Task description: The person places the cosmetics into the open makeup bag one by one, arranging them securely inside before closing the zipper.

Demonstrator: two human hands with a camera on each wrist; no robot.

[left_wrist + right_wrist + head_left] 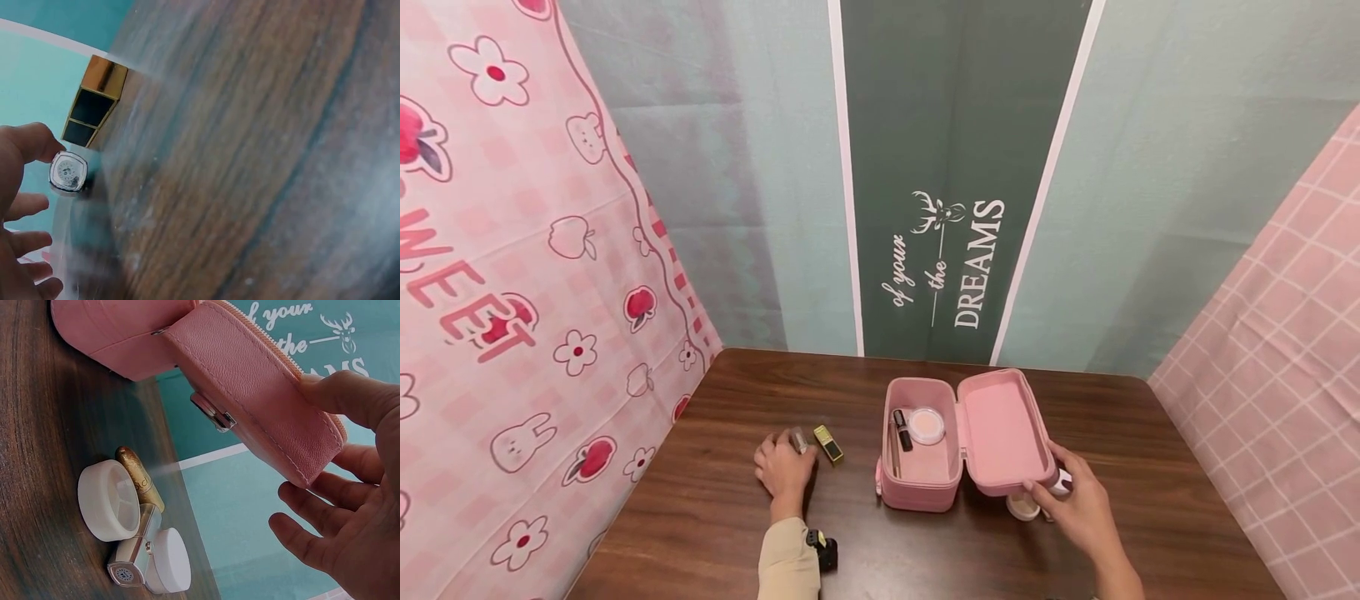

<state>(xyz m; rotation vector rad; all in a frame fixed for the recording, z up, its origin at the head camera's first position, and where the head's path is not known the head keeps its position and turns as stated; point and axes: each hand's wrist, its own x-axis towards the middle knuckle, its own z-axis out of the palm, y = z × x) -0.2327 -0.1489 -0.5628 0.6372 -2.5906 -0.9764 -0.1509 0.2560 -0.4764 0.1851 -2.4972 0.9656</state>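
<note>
Brown wood-grain table | green backdrop, white lettering | left: pink fruit-print cloth | right: pink grid cloth

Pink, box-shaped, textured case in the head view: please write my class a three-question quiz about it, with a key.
1. Short answer: which of the person's hands holds the case's pink rectangular lid?
2. True or false: the pink, box-shaped, textured case is closed.
3. Multiple choice: what lies beside the round, pale compact inside the case?
a) a gold-and-black rectangular box
b) a small dark tube
c) a red apple

Key: 1. The right hand. 2. False; its lid stands open. 3. b.
</note>
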